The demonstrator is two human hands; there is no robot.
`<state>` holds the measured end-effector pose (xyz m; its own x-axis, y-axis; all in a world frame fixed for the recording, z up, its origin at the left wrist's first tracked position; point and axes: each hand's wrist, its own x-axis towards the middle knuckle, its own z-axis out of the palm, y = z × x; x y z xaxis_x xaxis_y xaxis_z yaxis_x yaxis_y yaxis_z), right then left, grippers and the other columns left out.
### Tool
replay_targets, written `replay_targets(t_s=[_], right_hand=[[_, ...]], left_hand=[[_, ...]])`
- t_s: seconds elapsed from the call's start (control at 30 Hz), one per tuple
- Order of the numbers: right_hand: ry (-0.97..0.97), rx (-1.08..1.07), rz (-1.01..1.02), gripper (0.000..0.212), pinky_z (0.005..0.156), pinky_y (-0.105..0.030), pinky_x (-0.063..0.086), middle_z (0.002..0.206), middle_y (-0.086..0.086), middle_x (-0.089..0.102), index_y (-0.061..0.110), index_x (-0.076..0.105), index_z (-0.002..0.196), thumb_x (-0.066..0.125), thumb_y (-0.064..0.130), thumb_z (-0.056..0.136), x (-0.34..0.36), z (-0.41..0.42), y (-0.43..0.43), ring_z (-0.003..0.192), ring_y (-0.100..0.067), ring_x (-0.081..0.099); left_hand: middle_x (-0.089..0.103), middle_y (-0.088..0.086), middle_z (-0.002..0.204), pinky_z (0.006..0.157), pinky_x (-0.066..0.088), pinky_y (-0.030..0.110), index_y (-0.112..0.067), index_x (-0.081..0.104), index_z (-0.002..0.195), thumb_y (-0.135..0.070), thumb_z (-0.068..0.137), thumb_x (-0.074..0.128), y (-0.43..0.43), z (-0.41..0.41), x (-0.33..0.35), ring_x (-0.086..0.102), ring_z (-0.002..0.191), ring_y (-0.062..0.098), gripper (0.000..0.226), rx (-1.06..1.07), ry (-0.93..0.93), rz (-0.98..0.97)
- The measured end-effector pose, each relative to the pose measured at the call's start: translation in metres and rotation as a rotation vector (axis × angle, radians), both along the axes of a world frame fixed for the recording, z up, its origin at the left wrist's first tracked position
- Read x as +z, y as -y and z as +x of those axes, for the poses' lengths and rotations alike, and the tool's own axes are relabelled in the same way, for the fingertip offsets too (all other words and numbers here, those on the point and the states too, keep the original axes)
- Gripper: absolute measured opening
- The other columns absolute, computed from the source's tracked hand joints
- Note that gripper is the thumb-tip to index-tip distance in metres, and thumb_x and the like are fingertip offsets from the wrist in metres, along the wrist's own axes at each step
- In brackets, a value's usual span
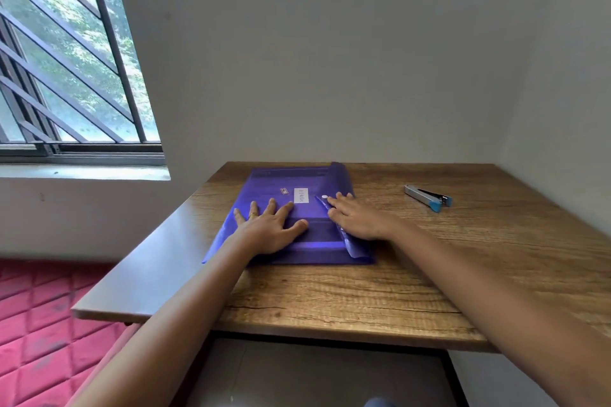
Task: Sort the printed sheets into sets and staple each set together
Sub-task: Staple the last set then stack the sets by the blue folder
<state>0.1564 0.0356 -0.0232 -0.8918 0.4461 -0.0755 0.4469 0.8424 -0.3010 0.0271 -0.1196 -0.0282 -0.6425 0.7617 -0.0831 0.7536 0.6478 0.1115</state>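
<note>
Both hands flat on a purple translucent plastic folder [281, 179].
Left hand [271, 231] spread open on its cover, right hand [357, 219] straight-fingered on its flap [342, 178]; silver blue-tipped stapler [428, 197] well apart.

A wood-grain table [330, 291], matt with a faint sheen along its edge, carries a folder [281, 182] of thin, translucent blue plastic, glossy and creased at the flap. The stapler [428, 197] is bare grey metal with a blue plastic tip. The wall [330, 59] is matt paint.
</note>
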Motion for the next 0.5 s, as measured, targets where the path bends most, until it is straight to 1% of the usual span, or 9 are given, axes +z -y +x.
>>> replay_targets(t_s=[0.2,0.3,0.33,0.37,0.4,0.43,0.47,0.5], right_hand=[[-0.002,-0.061,0.018,0.056,0.119,-0.044,-0.007,0.161,-0.001,-0.006,0.026,0.002,0.153,0.014,0.045,0.103,-0.010,-0.014,-0.004,0.148,-0.019,-0.008],[-0.007,-0.066,0.023,0.055,0.119,-0.044,-0.008,0.161,-0.002,-0.004,0.024,0.004,0.154,0.014,0.044,0.103,-0.010,-0.013,-0.002,0.148,-0.020,-0.007],[-0.027,-0.063,-0.001,0.055,0.119,-0.043,-0.006,0.161,-0.004,-0.001,0.022,0.008,0.154,0.015,0.043,0.103,-0.008,-0.012,0.000,0.148,-0.020,-0.005],[-0.086,-0.066,-0.036,0.055,0.120,-0.042,-0.001,0.161,-0.007,0.007,0.017,0.016,0.153,0.018,0.041,0.104,-0.005,-0.011,0.001,0.148,-0.022,0.001],[-0.188,-0.094,-0.076,0.053,0.119,-0.039,0.009,0.158,-0.013,0.020,0.009,0.029,0.149,0.023,0.037,0.104,0.000,-0.008,0.000,0.147,-0.025,0.013],[-0.313,-0.144,-0.095,0.049,0.114,-0.036,0.020,0.150,-0.019,0.035,0.001,0.042,0.140,0.029,0.032,0.104,0.007,-0.003,-0.003,0.140,-0.028,0.028],[-0.424,-0.213,-0.069,0.044,0.108,-0.037,0.028,0.141,-0.022,0.045,-0.002,0.049,0.133,0.035,0.027,0.103,0.012,0.005,-0.010,0.133,-0.031,0.039],[-0.461,-0.301,0.010,0.042,0.108,-0.039,0.031,0.139,-0.021,0.048,-0.001,0.049,0.132,0.041,0.026,0.101,0.017,0.014,-0.022,0.130,-0.033,0.041]], left_hand=[[0.000,-0.003,0.163,0.116,-0.006,0.059,-0.042,0.007,0.153,-0.073,0.090,0.023,-0.010,-0.017,-0.002,-0.003,0.149,0.032,0.072,-0.021,-0.011,0.012],[0.000,-0.003,0.163,0.116,-0.005,0.058,-0.042,0.007,0.153,-0.073,0.090,0.022,-0.012,-0.019,-0.004,-0.002,0.149,0.032,0.071,-0.023,-0.017,0.024],[0.001,-0.003,0.163,0.116,-0.005,0.058,-0.041,0.007,0.153,-0.073,0.091,0.022,-0.012,-0.020,-0.005,-0.002,0.149,0.032,0.071,-0.026,-0.019,0.033],[0.001,-0.003,0.163,0.116,-0.005,0.058,-0.041,0.008,0.153,-0.072,0.091,0.023,-0.011,-0.020,-0.006,-0.002,0.149,0.032,0.071,-0.031,-0.021,0.045],[0.002,-0.002,0.163,0.116,-0.005,0.058,-0.040,0.009,0.153,-0.072,0.091,0.023,-0.010,-0.020,-0.007,-0.001,0.149,0.031,0.070,-0.037,-0.024,0.064],[0.004,-0.002,0.163,0.116,-0.005,0.058,-0.039,0.011,0.153,-0.070,0.092,0.024,-0.009,-0.021,-0.008,0.000,0.149,0.030,0.070,-0.045,-0.027,0.091],[0.006,-0.001,0.163,0.117,-0.005,0.057,-0.038,0.014,0.153,-0.069,0.093,0.024,-0.008,-0.021,-0.009,0.001,0.150,0.029,0.069,-0.055,-0.032,0.124],[0.008,-0.001,0.163,0.117,-0.005,0.055,-0.036,0.016,0.153,-0.067,0.094,0.025,-0.007,-0.020,-0.009,0.002,0.150,0.026,0.067,-0.068,-0.041,0.157]])
